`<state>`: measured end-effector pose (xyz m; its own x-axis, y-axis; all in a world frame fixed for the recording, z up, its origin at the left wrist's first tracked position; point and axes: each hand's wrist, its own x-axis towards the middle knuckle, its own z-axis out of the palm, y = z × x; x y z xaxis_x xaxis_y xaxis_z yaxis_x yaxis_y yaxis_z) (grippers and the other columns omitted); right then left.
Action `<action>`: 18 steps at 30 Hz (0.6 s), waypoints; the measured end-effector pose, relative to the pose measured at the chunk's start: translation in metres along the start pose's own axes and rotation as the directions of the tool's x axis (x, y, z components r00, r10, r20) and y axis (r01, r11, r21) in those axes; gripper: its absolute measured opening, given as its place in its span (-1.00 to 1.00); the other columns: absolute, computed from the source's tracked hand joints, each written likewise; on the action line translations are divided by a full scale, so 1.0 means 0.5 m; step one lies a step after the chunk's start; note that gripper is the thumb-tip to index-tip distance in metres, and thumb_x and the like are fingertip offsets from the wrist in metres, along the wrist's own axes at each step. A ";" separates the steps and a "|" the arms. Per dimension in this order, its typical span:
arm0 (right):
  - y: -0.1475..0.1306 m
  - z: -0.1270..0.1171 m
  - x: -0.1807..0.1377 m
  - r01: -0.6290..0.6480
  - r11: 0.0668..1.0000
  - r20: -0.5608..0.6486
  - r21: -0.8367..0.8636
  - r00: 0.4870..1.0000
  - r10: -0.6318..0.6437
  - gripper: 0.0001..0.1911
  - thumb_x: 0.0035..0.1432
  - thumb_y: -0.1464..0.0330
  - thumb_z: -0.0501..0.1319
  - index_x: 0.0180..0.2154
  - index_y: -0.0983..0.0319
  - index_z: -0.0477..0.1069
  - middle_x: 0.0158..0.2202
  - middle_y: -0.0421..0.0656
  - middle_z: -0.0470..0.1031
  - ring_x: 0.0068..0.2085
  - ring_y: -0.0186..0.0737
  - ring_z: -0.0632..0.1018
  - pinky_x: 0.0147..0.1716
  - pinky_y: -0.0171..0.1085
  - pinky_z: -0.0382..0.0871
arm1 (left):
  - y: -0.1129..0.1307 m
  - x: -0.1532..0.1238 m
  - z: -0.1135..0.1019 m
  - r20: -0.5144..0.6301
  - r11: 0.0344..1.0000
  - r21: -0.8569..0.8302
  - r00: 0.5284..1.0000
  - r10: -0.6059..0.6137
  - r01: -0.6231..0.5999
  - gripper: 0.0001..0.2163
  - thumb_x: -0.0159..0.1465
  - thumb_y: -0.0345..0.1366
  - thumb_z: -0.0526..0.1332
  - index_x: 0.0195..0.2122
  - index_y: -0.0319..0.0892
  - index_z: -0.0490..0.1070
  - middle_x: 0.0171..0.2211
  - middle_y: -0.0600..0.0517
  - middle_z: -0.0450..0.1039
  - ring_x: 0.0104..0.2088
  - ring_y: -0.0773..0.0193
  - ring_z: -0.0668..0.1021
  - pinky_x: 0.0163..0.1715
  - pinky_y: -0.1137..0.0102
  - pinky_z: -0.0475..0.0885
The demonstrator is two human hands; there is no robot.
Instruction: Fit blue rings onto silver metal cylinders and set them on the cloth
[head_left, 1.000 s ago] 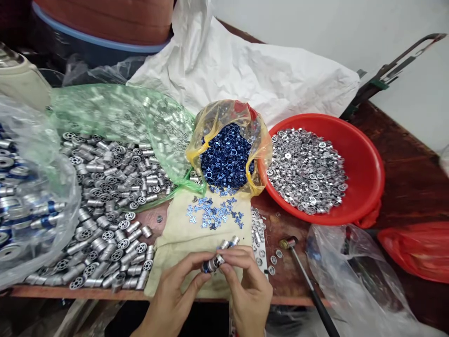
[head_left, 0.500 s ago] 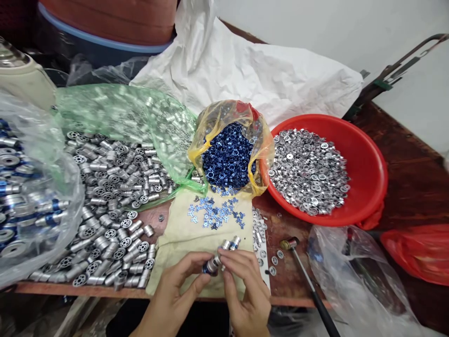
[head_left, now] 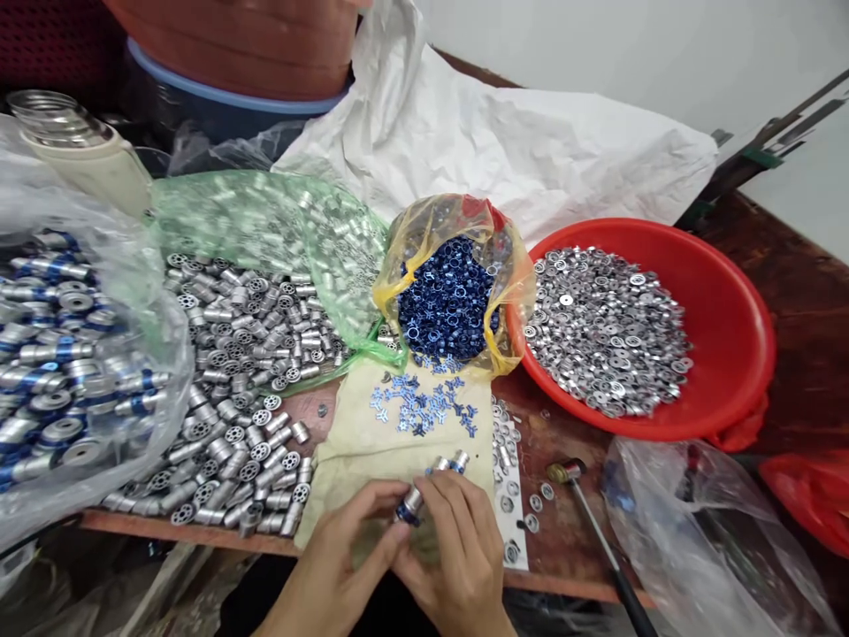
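Over the beige cloth (head_left: 351,442), my left hand (head_left: 355,540) pinches a silver metal cylinder with a blue ring (head_left: 409,502) between thumb and fingers. Closed around its other side is my right hand (head_left: 457,540), and its fingers hide part of the piece. Just past the right fingertips lie two similar silver and blue cylinders (head_left: 459,460). Small blue three-armed pieces (head_left: 424,407) are scattered farther up on the cloth. Behind them a yellow plastic bag (head_left: 391,283) stands open, full of blue rings (head_left: 444,305).
Plain silver cylinders (head_left: 245,442) spill from a green bag (head_left: 265,203) at left. A clear bag (head_left: 165,354) holds blue-ringed cylinders. At right are a red basin (head_left: 730,336) of small metal discs (head_left: 603,336), loose rings (head_left: 536,502) and a hammer (head_left: 600,531).
The view has shifted, so the table appears farther right. The cylinder has tilted more upright between my fingers. My right thumb has moved in closer to my left fingers.
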<state>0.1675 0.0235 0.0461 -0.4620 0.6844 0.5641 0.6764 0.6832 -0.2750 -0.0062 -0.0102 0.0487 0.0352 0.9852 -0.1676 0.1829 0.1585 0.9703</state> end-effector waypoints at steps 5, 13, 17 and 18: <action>0.030 -0.012 -0.001 -0.058 0.980 0.187 -0.192 0.978 0.094 -0.65 0.29 0.33 0.19 0.06 0.35 0.39 0.06 0.10 0.50 0.18 0.23 0.38 0.05 0.09 0.38 | -0.026 0.042 -0.120 -0.323 0.445 0.874 0.917 0.234 0.194 -0.70 0.39 -0.13 0.11 -0.09 -0.20 0.53 -0.18 -0.22 0.52 -0.14 -0.19 0.50 -0.13 0.00 0.41; 0.163 0.080 0.235 -0.070 0.982 0.341 -0.178 0.931 0.128 -0.84 0.34 0.43 0.19 -0.06 0.25 0.46 -0.10 -0.01 0.46 -0.10 -0.03 0.47 -0.13 -0.13 0.44 | -0.039 0.102 -0.154 -0.139 0.225 0.971 0.950 0.280 0.076 -0.84 0.39 -0.30 0.10 -0.25 -0.19 0.46 -0.31 -0.14 0.51 -0.24 -0.13 0.47 -0.26 0.12 0.35; 0.186 0.106 0.250 -0.005 0.989 0.395 -0.146 0.917 0.063 -0.89 0.31 0.51 0.18 -0.19 0.27 0.47 -0.19 -0.02 0.46 -0.15 -0.03 0.46 -0.16 -0.11 0.43 | -0.050 0.080 -0.123 -0.082 0.366 0.926 0.897 0.434 -0.092 -0.85 0.43 -0.28 0.10 -0.12 -0.17 0.42 -0.26 -0.08 0.55 -0.21 -0.02 0.50 -0.18 0.18 0.38; 0.184 0.102 0.239 0.005 0.991 0.399 -0.133 0.916 0.049 -0.88 0.30 0.53 0.18 -0.19 0.27 0.47 -0.20 -0.02 0.47 -0.15 -0.02 0.47 -0.16 -0.10 0.43 | -0.052 0.075 -0.107 -0.057 0.403 0.901 0.876 0.479 -0.162 -0.86 0.43 -0.28 0.12 -0.07 -0.16 0.41 -0.24 -0.06 0.56 -0.20 0.00 0.51 -0.15 0.19 0.37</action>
<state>0.1452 0.1811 0.0484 -0.6191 0.7614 0.1922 0.7442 0.6470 -0.1662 -0.0624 0.0262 0.0265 0.0625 0.9427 0.3278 0.9530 -0.1539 0.2611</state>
